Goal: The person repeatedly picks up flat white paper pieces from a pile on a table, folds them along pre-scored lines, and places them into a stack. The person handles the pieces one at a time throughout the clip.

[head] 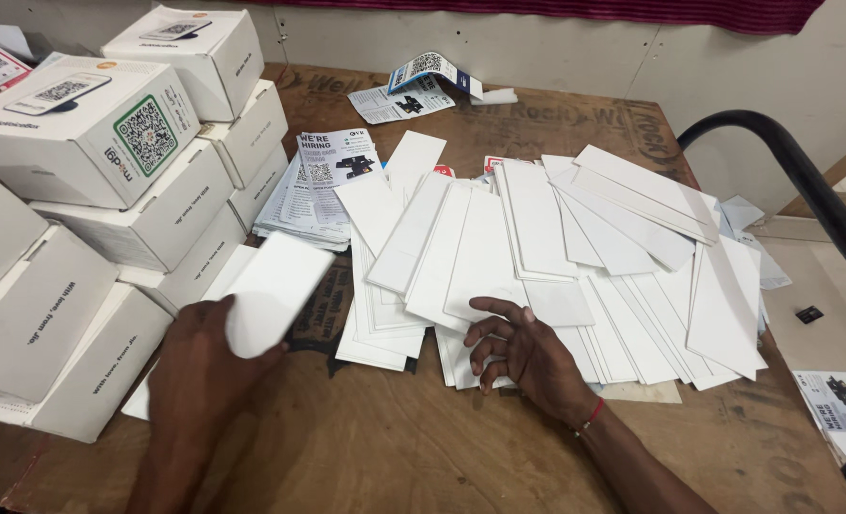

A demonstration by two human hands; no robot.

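Note:
My left hand point(199, 376) holds a plain white card point(275, 290) by its lower end, tilted above the wooden table point(394, 447). My right hand point(523, 352) rests with its fingers spread on the near edge of a wide, loose spread of white cards point(537, 257) fanned across the table's middle and right. A red thread band sits on my right wrist. A stack of printed leaflets point(323, 181) lies behind the held card.
Several white cardboard boxes point(109, 162) are stacked along the left side. More printed leaflets point(413, 90) lie at the far edge by the wall. A black curved tube point(813, 190) arcs past the table's right side, with papers point(837, 400) on the floor below.

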